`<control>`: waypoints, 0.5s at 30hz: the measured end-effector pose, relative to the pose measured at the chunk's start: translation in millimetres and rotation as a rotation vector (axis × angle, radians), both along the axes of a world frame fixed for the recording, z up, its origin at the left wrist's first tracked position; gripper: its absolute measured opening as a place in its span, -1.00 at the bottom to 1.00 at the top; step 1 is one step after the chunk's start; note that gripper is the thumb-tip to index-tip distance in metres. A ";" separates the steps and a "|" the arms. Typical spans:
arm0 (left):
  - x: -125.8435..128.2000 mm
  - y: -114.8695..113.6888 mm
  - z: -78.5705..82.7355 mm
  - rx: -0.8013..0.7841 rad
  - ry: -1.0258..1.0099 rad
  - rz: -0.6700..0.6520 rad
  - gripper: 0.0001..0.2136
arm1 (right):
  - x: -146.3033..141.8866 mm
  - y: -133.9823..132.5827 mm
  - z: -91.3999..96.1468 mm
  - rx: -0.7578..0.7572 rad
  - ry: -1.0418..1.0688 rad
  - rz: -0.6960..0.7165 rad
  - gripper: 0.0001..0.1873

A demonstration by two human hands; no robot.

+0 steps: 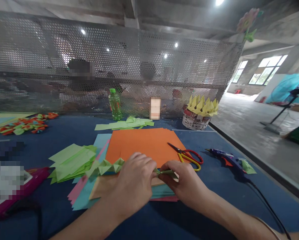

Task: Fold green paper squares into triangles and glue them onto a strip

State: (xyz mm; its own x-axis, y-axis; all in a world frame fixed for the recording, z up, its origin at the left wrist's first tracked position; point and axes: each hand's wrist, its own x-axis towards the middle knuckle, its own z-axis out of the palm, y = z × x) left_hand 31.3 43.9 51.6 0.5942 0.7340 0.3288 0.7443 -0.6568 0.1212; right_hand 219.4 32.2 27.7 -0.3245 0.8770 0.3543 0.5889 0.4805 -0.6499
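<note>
My left hand and my right hand are close together over a stack of coloured paper, its orange top sheet facing me. A strip of folded light-green paper with zigzag points runs out to the left from under my left hand. Both hands have their fingers closed on this strip, and its right end shows between my right thumb and fingertips. My left fingers hide its middle part. Scissors with red and yellow handles lie on the orange paper, just behind my right hand.
Cut green paper pieces are piled at left. A glue gun with a cord lies at right. Behind stand a green bottle, green strips and a basket with yellow paper points. Orange-green folded pieces lie far left.
</note>
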 end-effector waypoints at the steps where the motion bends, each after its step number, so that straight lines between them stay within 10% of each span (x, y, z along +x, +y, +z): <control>1: 0.4 -0.2 0.3 0.012 -0.007 -0.003 -0.80 | -0.5 -1.2 0.3 0.026 -0.006 -0.002 -0.94; 15: -5.8 6.7 -0.4 0.225 -0.107 0.057 -0.73 | -1.9 26.5 4.4 0.070 -0.023 -0.028 -0.95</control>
State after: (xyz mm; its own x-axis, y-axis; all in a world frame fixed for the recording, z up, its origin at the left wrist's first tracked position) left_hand 25.5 50.7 51.2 0.5069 0.6668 0.5463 0.7719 -0.6332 0.0566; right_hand 217.4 58.7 32.1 -0.3087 0.8592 0.4080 0.6175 0.5073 -0.6012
